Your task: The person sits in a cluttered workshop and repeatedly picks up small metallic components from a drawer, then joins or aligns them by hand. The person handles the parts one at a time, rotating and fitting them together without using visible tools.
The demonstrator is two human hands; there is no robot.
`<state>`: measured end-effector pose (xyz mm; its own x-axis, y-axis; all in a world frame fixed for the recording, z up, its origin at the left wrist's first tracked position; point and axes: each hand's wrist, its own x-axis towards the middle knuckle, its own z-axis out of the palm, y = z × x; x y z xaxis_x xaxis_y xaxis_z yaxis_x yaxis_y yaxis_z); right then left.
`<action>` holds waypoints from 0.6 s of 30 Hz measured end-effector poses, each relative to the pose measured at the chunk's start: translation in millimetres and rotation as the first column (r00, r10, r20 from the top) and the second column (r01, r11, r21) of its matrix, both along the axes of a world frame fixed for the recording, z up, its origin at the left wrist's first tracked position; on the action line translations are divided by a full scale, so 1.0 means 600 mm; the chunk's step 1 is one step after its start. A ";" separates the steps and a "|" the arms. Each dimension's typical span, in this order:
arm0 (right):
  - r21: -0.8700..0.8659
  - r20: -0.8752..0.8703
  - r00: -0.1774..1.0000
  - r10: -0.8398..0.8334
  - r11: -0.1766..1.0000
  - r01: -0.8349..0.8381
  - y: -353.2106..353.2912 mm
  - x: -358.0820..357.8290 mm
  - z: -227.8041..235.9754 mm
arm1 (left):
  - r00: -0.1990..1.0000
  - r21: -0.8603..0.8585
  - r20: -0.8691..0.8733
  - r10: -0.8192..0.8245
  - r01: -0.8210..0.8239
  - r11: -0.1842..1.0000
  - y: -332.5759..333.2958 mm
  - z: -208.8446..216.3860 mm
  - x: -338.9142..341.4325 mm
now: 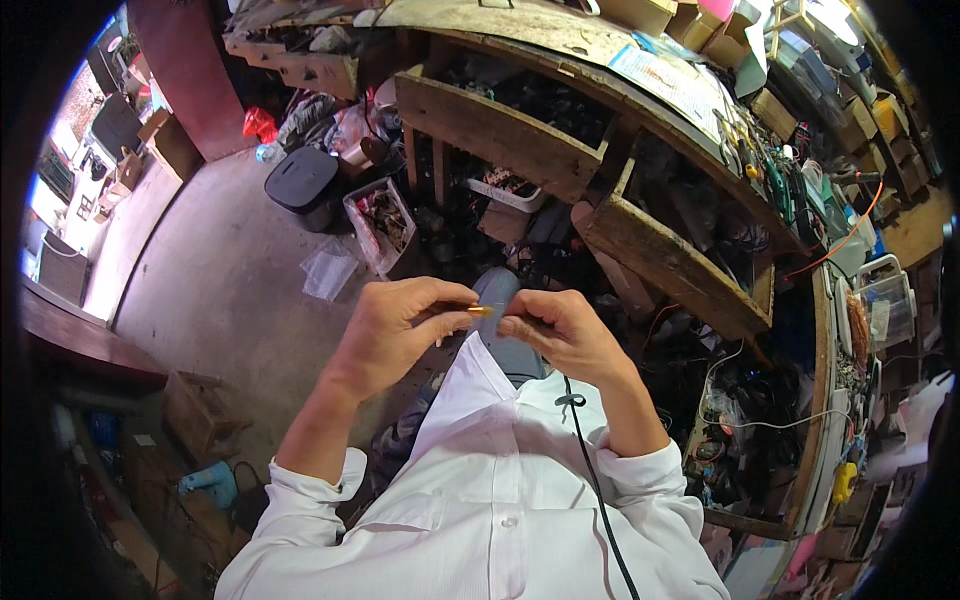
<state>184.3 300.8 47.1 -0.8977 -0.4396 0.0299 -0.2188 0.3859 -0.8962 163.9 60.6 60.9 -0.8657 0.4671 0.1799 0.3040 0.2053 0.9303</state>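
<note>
In front of my lap, both hands meet almost fingertip to fingertip. My left hand [405, 325] pinches a small yellow-gold piece [480, 310] between thumb and forefinger; it is too small to name its kind. Close beside it, my right hand [560, 328] is closed in a pinch, its thumb and forefinger pointing at the piece's end. Whatever those right fingers hold, if anything, is too small to make out. A black cord [590, 470] runs down the front of my white shirt below the right hand.
A wooden workbench with pulled-out drawers [500, 135] stands ahead and to the right, cluttered with tools and cables. On the floor are a dark bin [303, 185], a box of scraps [383, 228] and a clear plastic bag [328, 268]. A wooden crate [200, 412] lies at left.
</note>
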 end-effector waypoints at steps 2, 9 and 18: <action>-0.238 0.088 0.994 -0.068 0.967 0.087 0.006 0.006 -0.001 | 0.998 0.025 0.051 0.027 -0.028 0.999 -0.009 -0.005 -0.001; -0.954 0.256 0.966 -0.021 0.152 0.257 0.110 0.007 -0.012 | 0.996 0.059 0.031 0.082 -0.084 0.995 -0.028 -0.029 -0.009; -0.953 0.065 0.991 -0.113 -0.301 0.029 0.239 0.016 0.039 | 0.989 -0.029 -0.045 0.141 -0.142 0.989 -0.048 -0.038 -0.019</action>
